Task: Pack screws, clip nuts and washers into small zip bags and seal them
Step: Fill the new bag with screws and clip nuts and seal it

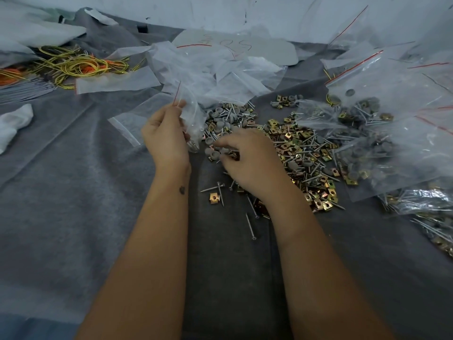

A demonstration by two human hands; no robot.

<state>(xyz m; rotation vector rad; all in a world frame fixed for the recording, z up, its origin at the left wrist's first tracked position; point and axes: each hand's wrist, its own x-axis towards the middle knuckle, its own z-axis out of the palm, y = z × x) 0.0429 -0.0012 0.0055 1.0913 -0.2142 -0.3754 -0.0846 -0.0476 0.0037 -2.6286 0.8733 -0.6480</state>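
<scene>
A small zip bag is held up by the left hand, pinched near its red-striped mouth between thumb and fingers; some screws seem to lie already in its bottom, though the plastic blurs them. The bag hangs roughly upright, its long axis running from the mouth at the top down towards the cloth, and its lower end is just beside the near-left edge of the loose heap.

The right hand is laid on that heap, fingers curled down into the grey washers and brass clip nuts; whether a piece is actually gripped cannot be told, since the fingertips are hidden among the parts. A few stray screws and one clip nut are scattered on the cloth nearer the person, between the forearms.

The coming move appears to turn on this: the bag lies to the left of the right hand and close to it, with its mouth above and beyond the picking fingers. Any picked piece would have to be lifted up and leftwards to the opening, which is likely kept spread by the left hand. The heap is nearer the right hand.

Filled bags are piled towards the right edge, empty ones behind the heap, and yellow wire ties at the far left.
</scene>
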